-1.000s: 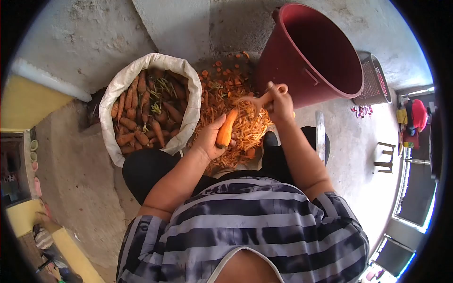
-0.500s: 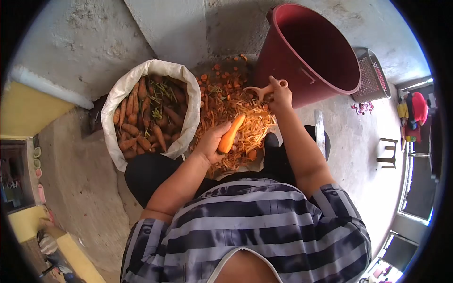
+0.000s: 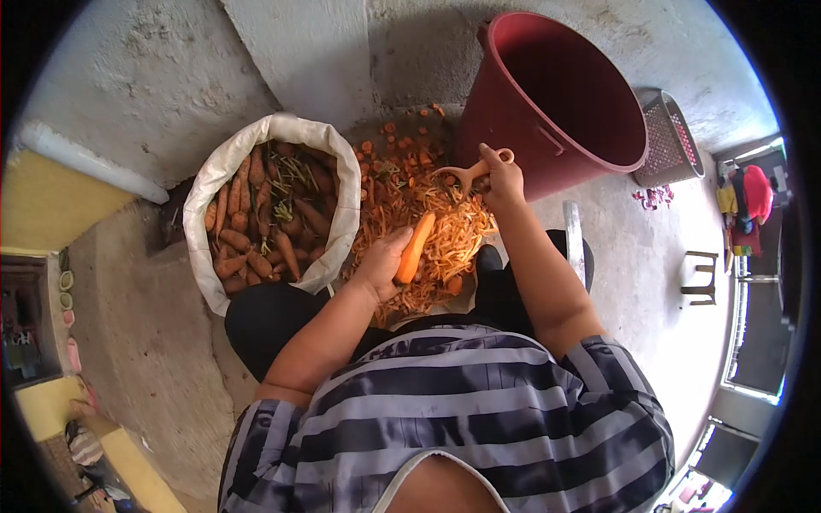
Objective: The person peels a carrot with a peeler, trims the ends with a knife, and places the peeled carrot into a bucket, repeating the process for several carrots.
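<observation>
A bright orange peeled carrot (image 3: 416, 249) points up and slightly right, with my left hand (image 3: 384, 262) wrapped round its lower part. My right hand (image 3: 505, 181) grips the handle of a pale orange Y-shaped peeler (image 3: 467, 175). The peeler's head is above and to the right of the carrot, apart from it. Beneath both hands spreads a heap of carrot peelings (image 3: 453, 235), with cut carrot ends (image 3: 415, 160) scattered at its far side. Left of the heap, a white sack (image 3: 198, 252) with a rolled rim holds many unpeeled carrots (image 3: 286, 248) and some green stems.
A large dark red bin (image 3: 513, 111) stands tilted in view just beyond my right hand. Beside it is a grey perforated basket (image 3: 658, 145). A concrete wall (image 3: 316, 60) runs behind. My knees flank the peelings, and a stool (image 3: 701, 278) stands far right.
The carrot has turned a little more upright in my left hand. My right hand and the peeler have shifted slightly left. The whole view has moved a little.
</observation>
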Motion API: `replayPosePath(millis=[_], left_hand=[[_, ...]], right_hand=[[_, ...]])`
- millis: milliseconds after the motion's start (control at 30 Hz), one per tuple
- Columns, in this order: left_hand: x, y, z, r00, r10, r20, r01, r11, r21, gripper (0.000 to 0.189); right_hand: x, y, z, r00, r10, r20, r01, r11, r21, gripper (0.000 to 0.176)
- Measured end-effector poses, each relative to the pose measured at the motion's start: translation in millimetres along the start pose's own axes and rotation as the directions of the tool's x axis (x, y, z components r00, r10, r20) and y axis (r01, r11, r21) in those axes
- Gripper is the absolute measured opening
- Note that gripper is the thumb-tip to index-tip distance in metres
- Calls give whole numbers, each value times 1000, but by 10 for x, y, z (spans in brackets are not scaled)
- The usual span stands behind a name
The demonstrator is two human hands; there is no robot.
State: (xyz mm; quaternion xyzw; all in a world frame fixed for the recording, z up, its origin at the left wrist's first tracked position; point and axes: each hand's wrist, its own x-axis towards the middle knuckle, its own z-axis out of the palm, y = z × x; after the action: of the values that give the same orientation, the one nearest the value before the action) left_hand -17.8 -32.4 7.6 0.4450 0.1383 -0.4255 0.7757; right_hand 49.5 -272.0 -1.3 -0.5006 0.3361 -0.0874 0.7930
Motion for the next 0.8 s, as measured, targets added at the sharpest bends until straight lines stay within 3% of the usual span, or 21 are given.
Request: replayPosePath(millis=[100, 167, 200, 267, 300, 333, 433, 500, 567, 600, 633, 667, 700, 767, 800], left_hand=[[12, 21, 12, 997, 65, -46, -63, 997, 46, 36], [82, -38, -36, 985, 173, -8, -168, 967, 193, 35], [103, -65, -50, 975, 222, 18, -218, 939, 266, 35], [80, -74, -11, 946, 319, 59, -319, 878, 357, 35], [72, -71, 9, 926, 368, 84, -370, 840, 397, 35], [64, -65, 16, 918, 382, 102, -384, 799, 463, 35], [37, -1, 25, 897, 406, 172, -414, 642, 645, 38], [-17, 74, 31, 895, 379, 233, -414, 515, 751, 40], [-23, 64, 17, 881, 418, 221, -397, 402, 825, 41], [-30, 58, 25, 872, 436, 221, -388, 340, 857, 41], [-35, 64, 40, 876, 423, 232, -421, 434, 797, 41], [-46, 72, 48, 878, 411, 244, -446, 522, 727, 40], [-49, 89, 51, 879, 403, 256, -465, 605, 646, 40], [-59, 111, 35, 973, 158, 166, -194, 954, 229, 40], [-59, 122, 39, 984, 20, 177, -18, 1000, -16, 40]], right_hand=[[-494, -71, 203, 992, 48, 114, -52, 998, 31, 18], [-568, 14, 232, 980, 93, 178, -92, 996, -13, 18], [-452, 53, 175, 977, 118, 179, -109, 992, -61, 22], [-159, 105, 66, 999, 41, 35, -36, 992, -124, 22], [-82, 77, 67, 999, -3, -33, -2, 987, -161, 22], [-24, 63, 68, 995, 30, -94, -34, 999, -43, 19], [-247, -23, 121, 997, 70, -13, -70, 996, 47, 20], [-442, 4, 196, 975, 158, 157, -171, 983, 73, 21], [-287, 127, 108, 986, 155, 60, -157, 988, 16, 21], [-203, 144, 40, 998, 56, -37, -58, 997, -57, 21], [-93, 150, -48, 991, -53, -124, 35, 990, -137, 21], [58, 224, -212, 983, -42, -178, 26, 996, -89, 23], [-4, 170, -194, 989, -80, -125, 60, 986, -155, 23], [-336, 55, -193, 990, -140, -13, 130, 947, -293, 23], [-473, 106, -189, 953, -256, 159, 297, 894, -336, 18]])
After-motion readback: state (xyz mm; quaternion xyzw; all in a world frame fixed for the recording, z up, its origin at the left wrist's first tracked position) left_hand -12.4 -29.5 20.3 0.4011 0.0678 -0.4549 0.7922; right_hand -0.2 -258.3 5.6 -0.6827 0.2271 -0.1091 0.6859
